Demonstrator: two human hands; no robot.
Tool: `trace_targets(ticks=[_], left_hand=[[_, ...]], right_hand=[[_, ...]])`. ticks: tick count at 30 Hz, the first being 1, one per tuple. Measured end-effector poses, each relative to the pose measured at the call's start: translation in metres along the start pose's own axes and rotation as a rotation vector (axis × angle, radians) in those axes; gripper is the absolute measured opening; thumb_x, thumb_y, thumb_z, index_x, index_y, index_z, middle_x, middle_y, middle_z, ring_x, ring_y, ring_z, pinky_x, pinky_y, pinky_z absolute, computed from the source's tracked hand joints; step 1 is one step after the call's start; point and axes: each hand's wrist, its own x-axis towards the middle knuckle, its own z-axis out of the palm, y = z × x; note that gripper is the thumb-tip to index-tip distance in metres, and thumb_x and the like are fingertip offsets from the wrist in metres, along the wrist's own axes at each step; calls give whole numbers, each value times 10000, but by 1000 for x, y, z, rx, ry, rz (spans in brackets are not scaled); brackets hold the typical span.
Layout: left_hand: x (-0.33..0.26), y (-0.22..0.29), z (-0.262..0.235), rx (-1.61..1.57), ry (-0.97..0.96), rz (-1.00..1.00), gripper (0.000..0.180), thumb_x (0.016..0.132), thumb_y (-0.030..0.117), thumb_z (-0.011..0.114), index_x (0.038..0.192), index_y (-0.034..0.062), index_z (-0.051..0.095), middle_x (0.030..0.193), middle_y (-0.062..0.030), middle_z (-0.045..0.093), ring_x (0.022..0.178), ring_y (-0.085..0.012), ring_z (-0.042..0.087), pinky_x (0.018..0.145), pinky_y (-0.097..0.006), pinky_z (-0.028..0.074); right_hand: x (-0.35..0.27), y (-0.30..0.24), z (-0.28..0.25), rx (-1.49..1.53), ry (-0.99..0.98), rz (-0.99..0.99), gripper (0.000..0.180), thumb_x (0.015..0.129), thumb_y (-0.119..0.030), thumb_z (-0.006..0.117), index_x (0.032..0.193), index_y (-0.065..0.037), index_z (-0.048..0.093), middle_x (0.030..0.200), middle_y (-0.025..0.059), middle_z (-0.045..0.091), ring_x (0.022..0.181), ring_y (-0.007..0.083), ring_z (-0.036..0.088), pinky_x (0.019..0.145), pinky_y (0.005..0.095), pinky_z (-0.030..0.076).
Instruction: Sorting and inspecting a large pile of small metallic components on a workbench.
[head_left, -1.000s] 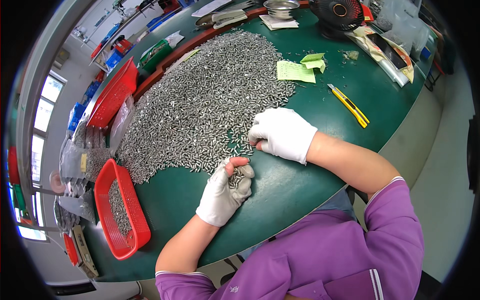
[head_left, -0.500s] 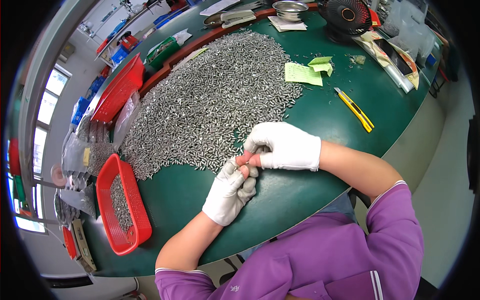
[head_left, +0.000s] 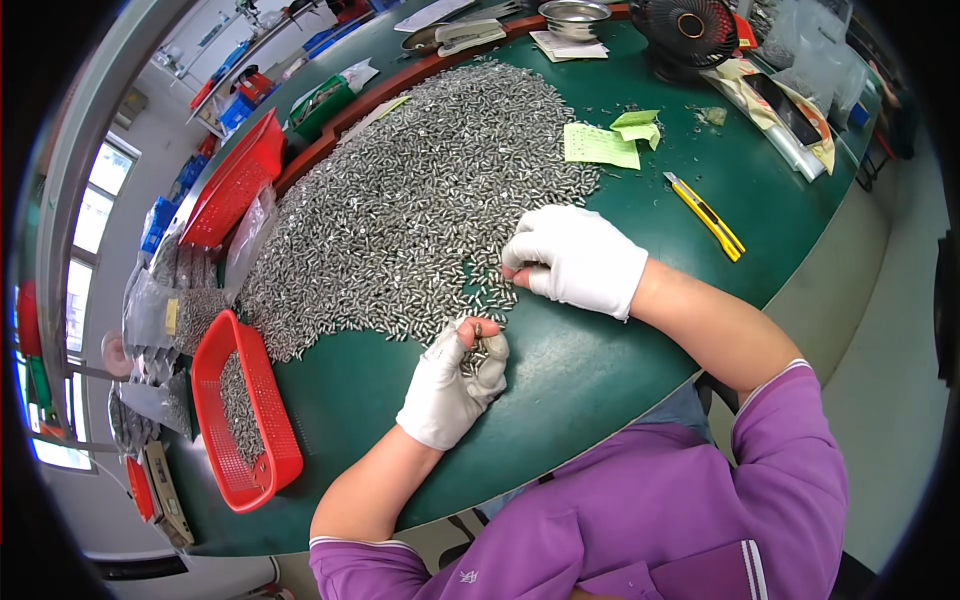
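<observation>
A broad heap of small silvery metal pins (head_left: 400, 200) covers the middle of the green table. My left hand (head_left: 450, 385), in a white glove with bare fingertips, is curled around several metal pins (head_left: 474, 358) near the heap's front edge. Its thumb and forefinger come together above them. At the heap's right front edge is my right hand (head_left: 575, 258), gloved the same way. Its fingers are bent inward and pinched beside the nearest loose pins; whatever lies between the fingertips is hidden.
A red plastic basket (head_left: 285, 425) with metal pins stands at the left, near filled plastic bags (head_left: 150, 310). To the right lie a yellow utility knife (head_left: 706, 217) and green paper slips (head_left: 602, 146). A black fan (head_left: 688, 35) stands at the back right.
My hands, together before, are now apart. My right hand has moved up and away to the heap's edge; my left has shifted slightly down-left, and pins now show in its palm.
</observation>
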Motion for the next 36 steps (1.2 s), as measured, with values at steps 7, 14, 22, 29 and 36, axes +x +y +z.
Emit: trace_targets(ticks=[7, 14, 22, 29, 36], left_hand=[[-3, 1, 11, 18, 58, 17, 295, 933, 363, 586, 1067, 100, 567, 896, -21, 577, 624, -87, 458, 573, -223, 382], [3, -3, 2, -34, -64, 40, 152, 927, 167, 613, 1059, 112, 563, 882, 4, 582, 604, -52, 425, 532, -182, 342], [2, -2, 7, 36, -75, 45, 155, 904, 201, 648, 1006, 148, 544, 863, 25, 568, 577, -45, 398, 517, -185, 328], [0, 0, 3, 28, -52, 27, 195, 922, 303, 613, 987, 136, 538, 888, -19, 569, 601, -83, 426, 535, -212, 352], [-1, 0, 0, -13, -73, 2, 194, 927, 299, 597, 991, 132, 523, 894, -25, 557, 625, -107, 446, 594, -239, 397]], right_hand=[[-2, -3, 8, -154, -145, -68, 80, 779, -225, 669, 805, -151, 651, 822, 42, 575, 845, 249, 585, 734, 384, 485], [-1, -13, 6, 311, -116, -69, 192, 828, -244, 666, 913, -72, 647, 888, 96, 585, 846, 261, 599, 752, 356, 485], [0, -21, 7, 596, -178, 5, 231, 841, -261, 660, 931, -48, 666, 879, 127, 614, 822, 260, 616, 747, 344, 497], [0, -8, 3, 276, 3, -13, 143, 802, -177, 673, 912, -87, 663, 875, 92, 603, 849, 261, 604, 763, 360, 489], [-1, -2, 2, -70, 8, 58, 93, 777, -193, 675, 842, -127, 663, 837, 81, 593, 835, 285, 587, 750, 398, 478]])
